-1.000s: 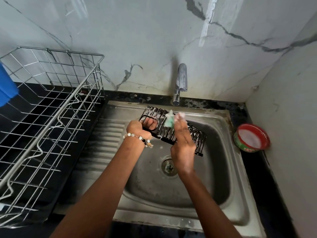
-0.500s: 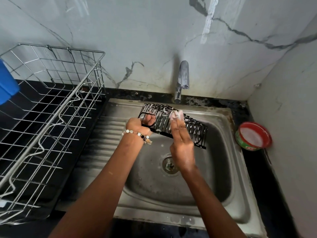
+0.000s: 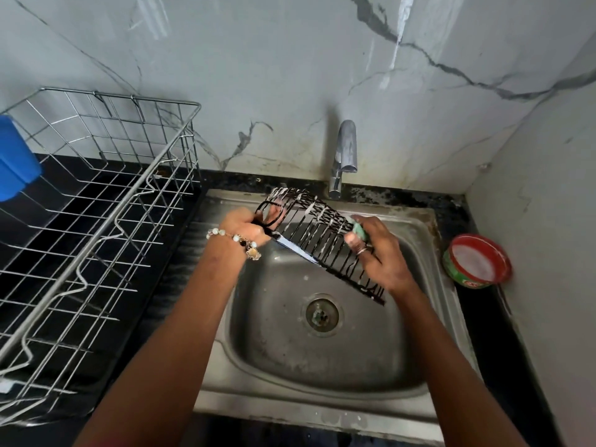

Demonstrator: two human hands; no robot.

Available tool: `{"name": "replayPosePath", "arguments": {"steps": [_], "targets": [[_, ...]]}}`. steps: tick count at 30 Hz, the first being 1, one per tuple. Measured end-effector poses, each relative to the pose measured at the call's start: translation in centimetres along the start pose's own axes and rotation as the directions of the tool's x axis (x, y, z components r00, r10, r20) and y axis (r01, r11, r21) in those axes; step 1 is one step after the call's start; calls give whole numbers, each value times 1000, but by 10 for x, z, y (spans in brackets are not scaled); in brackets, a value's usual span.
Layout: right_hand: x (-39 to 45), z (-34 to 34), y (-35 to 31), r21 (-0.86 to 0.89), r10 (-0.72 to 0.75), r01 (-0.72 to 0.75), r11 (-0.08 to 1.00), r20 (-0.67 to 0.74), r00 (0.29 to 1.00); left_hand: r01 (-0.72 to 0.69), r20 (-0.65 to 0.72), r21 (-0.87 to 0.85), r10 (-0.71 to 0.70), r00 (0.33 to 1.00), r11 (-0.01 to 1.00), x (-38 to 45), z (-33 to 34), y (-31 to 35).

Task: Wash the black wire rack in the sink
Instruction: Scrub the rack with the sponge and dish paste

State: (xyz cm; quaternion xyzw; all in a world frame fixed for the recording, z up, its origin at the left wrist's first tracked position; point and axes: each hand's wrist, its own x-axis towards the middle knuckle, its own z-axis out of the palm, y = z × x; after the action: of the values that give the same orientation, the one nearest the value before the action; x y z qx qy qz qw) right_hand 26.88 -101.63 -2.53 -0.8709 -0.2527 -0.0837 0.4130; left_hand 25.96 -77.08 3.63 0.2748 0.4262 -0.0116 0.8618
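Observation:
The black wire rack (image 3: pixel 317 233), streaked with white soap foam, hangs tilted over the steel sink (image 3: pixel 322 359). My left hand (image 3: pixel 243 227), a bead bracelet at its wrist, grips the rack's left end. Over at the rack's right side, my right hand (image 3: pixel 377 250) holds a small green scrub pad (image 3: pixel 359 230) against the wires. The rack's lower right corner reaches toward the basin's right wall. Directly behind the rack stands the tap (image 3: pixel 344 156), with no water running.
A large silver wire dish basket (image 3: pixel 96 221) fills the black counter at left, with a blue object (image 3: pixel 16 162) at its far edge. A round red-and-green tub of white dish soap (image 3: pixel 477 261) sits on the counter right of the sink. The drain (image 3: pixel 322 312) lies below the rack.
The rack has tipped up and turned so its right end points lower. My right hand has moved from the rack's middle to its right side with the pad.

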Motion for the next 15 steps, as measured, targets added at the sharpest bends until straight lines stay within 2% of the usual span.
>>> {"name": "replayPosePath", "arguments": {"steps": [2, 4, 9, 10, 12, 14, 15], "targets": [[1, -2, 0, 15, -11, 10, 1000, 80, 997, 9, 53, 74, -13, 999, 997, 2, 2, 7], [-1, -1, -12, 76, 4, -12, 997, 102, 995, 39, 107, 34, -42, 993, 999, 10, 7, 10], [-4, 13, -30, 158, 66, -70, 985, 30, 997, 68, 278, -79, -43, 960, 995, 14, 14, -4], [-3, 15, -31, 154, 93, -95, 984, 21, 995, 31, 300, -21, -24, 954, 999, 8, 13, -12], [-1, 19, -30, 152, 172, -169, 974, -5, 985, -74, 311, 218, 3, 950, 973, -9, 9, -33], [1, 22, -27, 144, 265, -255, 956, -50, 963, -165, 320, 445, 15, 947, 880, -24, 1, -58], [1, 24, -24, 140, 305, -292, 946, -81, 949, -188, 337, 501, 9, 941, 845, -27, -5, -71]]}}
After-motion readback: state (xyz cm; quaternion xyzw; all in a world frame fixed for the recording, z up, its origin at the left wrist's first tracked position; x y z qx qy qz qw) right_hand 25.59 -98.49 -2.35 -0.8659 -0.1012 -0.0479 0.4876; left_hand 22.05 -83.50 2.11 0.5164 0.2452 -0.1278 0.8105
